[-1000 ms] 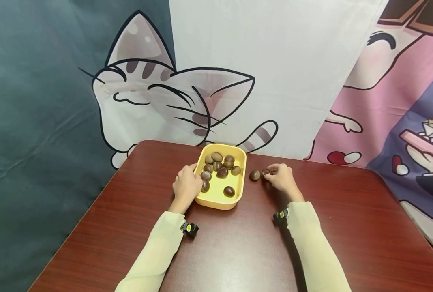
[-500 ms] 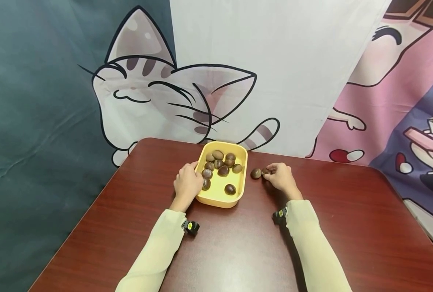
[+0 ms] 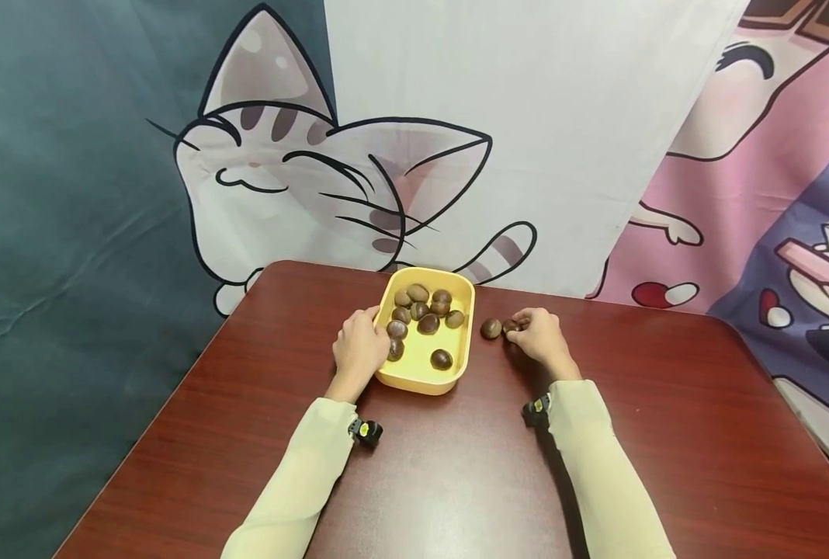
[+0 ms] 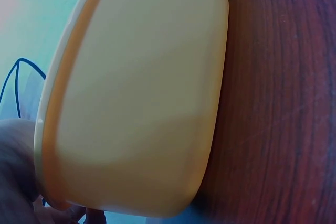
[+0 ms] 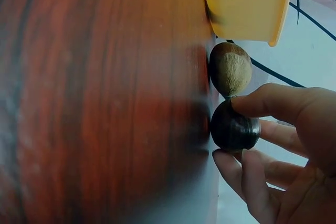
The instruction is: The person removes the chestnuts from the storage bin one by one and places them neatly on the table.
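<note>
A yellow plastic box (image 3: 424, 379) stands on the table with several brown chestnuts (image 3: 428, 324) inside. My left hand (image 3: 360, 348) grips its left wall, thumb over the rim; in the left wrist view the box's outer side (image 4: 131, 87) fills the middle. To the right of the box, my right hand (image 3: 542, 338) pinches a dark, shiny chestnut (image 5: 234, 127) between thumb and fingers, low at the tabletop. Another chestnut (image 5: 231, 71), with its pale base patch showing, lies between the held one and the box, right up against the held one.
The dark red wooden table (image 3: 428, 481) has its back edge close behind the box. A printed cloth with a cartoon cat (image 3: 275, 163) hangs behind it. Each wrist wears a small black camera (image 3: 367, 432).
The view has tipped slightly, so everything sits a little higher. Both hands stay almost still; the pinched chestnut and the one beside it look nearly unmoved.
</note>
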### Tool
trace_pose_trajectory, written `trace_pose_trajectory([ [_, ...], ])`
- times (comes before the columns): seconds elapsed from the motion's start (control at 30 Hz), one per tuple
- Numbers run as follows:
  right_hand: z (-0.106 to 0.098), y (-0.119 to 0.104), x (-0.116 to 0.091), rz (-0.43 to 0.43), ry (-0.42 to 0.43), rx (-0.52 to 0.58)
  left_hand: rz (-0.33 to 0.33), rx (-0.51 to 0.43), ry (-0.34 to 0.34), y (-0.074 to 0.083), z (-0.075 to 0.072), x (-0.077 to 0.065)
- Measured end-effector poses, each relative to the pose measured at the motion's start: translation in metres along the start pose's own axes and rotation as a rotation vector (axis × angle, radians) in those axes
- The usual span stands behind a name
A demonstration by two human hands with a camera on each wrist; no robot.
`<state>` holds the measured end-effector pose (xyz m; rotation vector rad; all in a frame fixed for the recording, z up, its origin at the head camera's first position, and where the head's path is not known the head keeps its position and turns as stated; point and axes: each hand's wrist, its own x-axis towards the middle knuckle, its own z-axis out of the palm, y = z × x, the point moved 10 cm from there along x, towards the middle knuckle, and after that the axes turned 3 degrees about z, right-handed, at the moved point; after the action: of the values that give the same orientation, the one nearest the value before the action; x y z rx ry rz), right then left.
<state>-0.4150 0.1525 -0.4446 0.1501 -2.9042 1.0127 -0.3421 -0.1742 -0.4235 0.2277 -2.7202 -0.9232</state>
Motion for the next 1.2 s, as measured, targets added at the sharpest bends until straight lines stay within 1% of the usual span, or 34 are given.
trace_pose_trajectory([
  [0.13, 0.001, -0.001, -0.001, 0.01, -0.002, -0.007, -0.006, -0.004, -0.002, -0.001, 0.0, -0.001],
  [0.3, 0.001, 0.001, -0.003, 0.047, -0.01, -0.027, -0.008, -0.005, -0.004, -0.001, 0.0, -0.001],
  [0.4, 0.0, 0.002, -0.004, 0.072, -0.019, -0.059, -0.009, -0.005, -0.007, -0.001, 0.0, 0.0],
  [0.5, -0.006, 0.0, -0.005, 0.099, -0.017, -0.109, -0.006, -0.002, -0.013, 0.0, 0.001, 0.001],
  [0.6, -0.016, -0.008, -0.007, 0.107, 0.007, -0.148, 0.001, 0.0, -0.014, 0.001, 0.001, 0.003],
  [0.7, -0.026, -0.027, -0.01, 0.071, 0.032, -0.142, 0.002, 0.003, -0.009, 0.001, 0.001, 0.004],
  [0.83, -0.029, -0.062, -0.012, -0.03, 0.029, -0.064, -0.005, 0.005, -0.009, -0.001, 0.002, 0.003],
  [1.0, -0.023, -0.099, -0.017, -0.152, 0.009, 0.032, -0.006, 0.002, -0.008, -0.003, 0.002, 0.002],
  [1.2, -0.008, -0.125, -0.024, -0.218, -0.012, 0.084, -0.006, 0.003, -0.01, -0.003, 0.002, 0.001],
])
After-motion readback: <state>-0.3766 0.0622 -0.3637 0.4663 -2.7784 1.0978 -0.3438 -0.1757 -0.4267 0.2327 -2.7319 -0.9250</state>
